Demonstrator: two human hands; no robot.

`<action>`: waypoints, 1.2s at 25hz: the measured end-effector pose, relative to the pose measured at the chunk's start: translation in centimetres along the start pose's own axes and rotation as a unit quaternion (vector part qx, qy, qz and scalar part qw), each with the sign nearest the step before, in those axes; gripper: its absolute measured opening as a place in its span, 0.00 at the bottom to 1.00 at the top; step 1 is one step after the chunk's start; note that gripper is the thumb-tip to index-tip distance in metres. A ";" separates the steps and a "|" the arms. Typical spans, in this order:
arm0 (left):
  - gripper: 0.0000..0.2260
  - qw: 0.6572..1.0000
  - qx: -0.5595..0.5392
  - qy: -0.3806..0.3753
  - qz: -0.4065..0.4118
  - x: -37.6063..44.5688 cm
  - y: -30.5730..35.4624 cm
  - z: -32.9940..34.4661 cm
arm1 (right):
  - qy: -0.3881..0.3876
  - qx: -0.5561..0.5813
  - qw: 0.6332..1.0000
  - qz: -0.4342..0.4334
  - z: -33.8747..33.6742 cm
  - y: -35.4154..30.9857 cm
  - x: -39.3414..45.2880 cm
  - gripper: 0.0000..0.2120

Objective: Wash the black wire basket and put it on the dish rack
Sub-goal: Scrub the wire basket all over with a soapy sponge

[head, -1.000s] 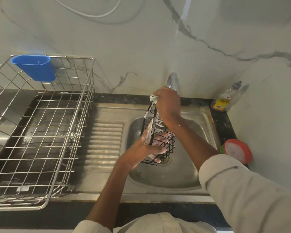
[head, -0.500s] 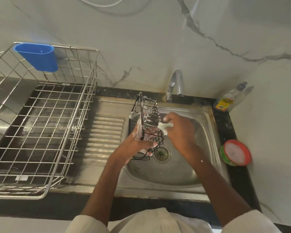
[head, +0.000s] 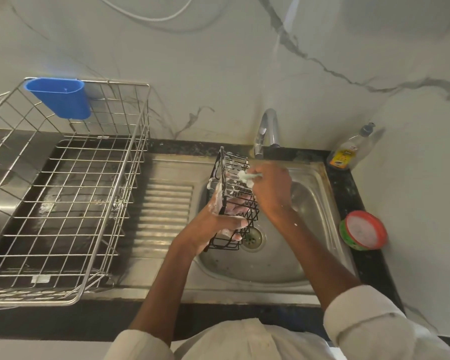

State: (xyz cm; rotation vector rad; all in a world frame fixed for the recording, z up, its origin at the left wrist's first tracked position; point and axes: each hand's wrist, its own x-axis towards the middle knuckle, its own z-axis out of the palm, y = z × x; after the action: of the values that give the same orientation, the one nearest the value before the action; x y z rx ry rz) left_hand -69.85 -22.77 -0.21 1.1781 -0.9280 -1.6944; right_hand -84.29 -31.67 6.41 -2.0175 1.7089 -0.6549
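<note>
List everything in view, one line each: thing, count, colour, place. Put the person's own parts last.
wire basket: 1, black, soapy, held over the sink
scrubber: 1, whitish, against the wire basket's upper part
sink: 1, steel, centre right
tap: 1, chrome, behind the sink
dish rack: 1, silver wire, left of the sink
cup holder: 1, blue, hung on the dish rack's back edge
soap bottle: 1, clear with yellow label, back right corner
soap tub: 1, green with red rim, right of the sink
left hand: 1, grips the wire basket
right hand: 1, holds the scrubber
</note>
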 end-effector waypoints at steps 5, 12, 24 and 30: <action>0.26 0.999 -0.035 0.003 0.021 -1.4 1.0 0.5 | -0.054 0.076 0.995 -0.029 -2.7 -0.3 -3.5 0.16; 0.37 0.995 -0.080 0.060 0.002 -0.3 1.5 1.8 | -0.108 0.280 0.954 0.025 -3.2 -3.2 -3.1 0.12; 0.36 0.998 -0.056 0.037 0.001 0.3 0.2 1.5 | -0.138 0.405 0.893 0.139 -4.6 -3.2 -4.5 0.09; 0.35 0.996 -0.069 0.050 -0.003 0.4 0.3 1.3 | -0.043 -0.031 0.999 0.004 -5.3 -0.8 -3.3 0.08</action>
State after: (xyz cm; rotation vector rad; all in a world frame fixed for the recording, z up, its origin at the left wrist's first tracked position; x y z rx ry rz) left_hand -71.09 -23.09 0.33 1.1644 -0.7348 -1.6606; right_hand -87.25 -28.34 10.89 -2.0486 1.7066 -0.5111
